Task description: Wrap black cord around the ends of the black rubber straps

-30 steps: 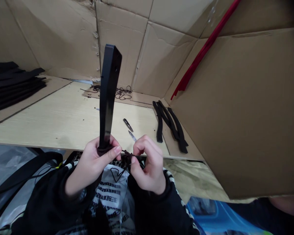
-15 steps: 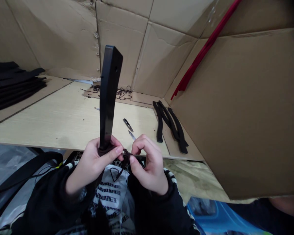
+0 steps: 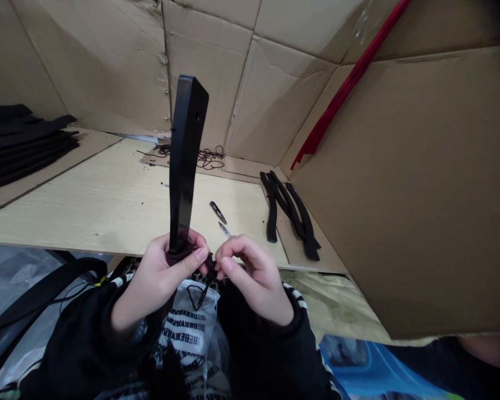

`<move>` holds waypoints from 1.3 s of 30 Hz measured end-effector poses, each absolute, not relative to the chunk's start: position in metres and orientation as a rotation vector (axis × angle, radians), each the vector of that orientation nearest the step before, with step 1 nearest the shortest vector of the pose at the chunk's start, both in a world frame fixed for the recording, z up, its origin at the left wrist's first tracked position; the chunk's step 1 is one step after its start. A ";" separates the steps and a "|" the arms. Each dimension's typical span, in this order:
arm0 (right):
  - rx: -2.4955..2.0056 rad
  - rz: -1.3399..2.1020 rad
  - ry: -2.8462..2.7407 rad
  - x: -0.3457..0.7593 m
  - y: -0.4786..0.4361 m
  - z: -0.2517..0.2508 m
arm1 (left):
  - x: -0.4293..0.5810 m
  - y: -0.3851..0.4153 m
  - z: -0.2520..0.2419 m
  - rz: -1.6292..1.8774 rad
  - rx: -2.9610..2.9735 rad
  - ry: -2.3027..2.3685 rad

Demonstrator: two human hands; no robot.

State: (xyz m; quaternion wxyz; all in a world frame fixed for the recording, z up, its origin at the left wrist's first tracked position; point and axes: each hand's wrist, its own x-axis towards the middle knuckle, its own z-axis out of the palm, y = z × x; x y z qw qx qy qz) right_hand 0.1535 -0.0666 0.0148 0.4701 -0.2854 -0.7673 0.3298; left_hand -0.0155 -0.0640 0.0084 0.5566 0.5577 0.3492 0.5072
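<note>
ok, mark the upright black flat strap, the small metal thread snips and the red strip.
upright black flat strap [image 3: 183,166]: head view, mid-length.
small metal thread snips [image 3: 218,211]: head view, dark upper part.
red strip [image 3: 342,91]: head view, middle of its length.

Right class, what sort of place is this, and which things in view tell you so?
Probably a small hand-assembly workshop: a wooden bench walled with cardboard, a stack of black straps, thread snips and loose thread; the left hand holds a strap upright, right hand pinches cord.
</note>
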 end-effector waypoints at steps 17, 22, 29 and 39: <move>-0.793 -0.169 -2.009 0.148 -0.071 0.011 | -0.016 -0.062 0.006 1.247 1.301 0.866; -0.856 -0.147 -2.002 0.149 -0.069 0.014 | -0.017 -0.063 0.004 1.243 1.304 0.870; -0.778 0.239 -1.847 0.150 -0.067 0.013 | -0.011 -0.063 0.009 1.153 1.313 0.813; -0.640 0.720 -1.625 0.147 -0.066 0.008 | -0.006 -0.066 0.004 1.179 1.228 0.684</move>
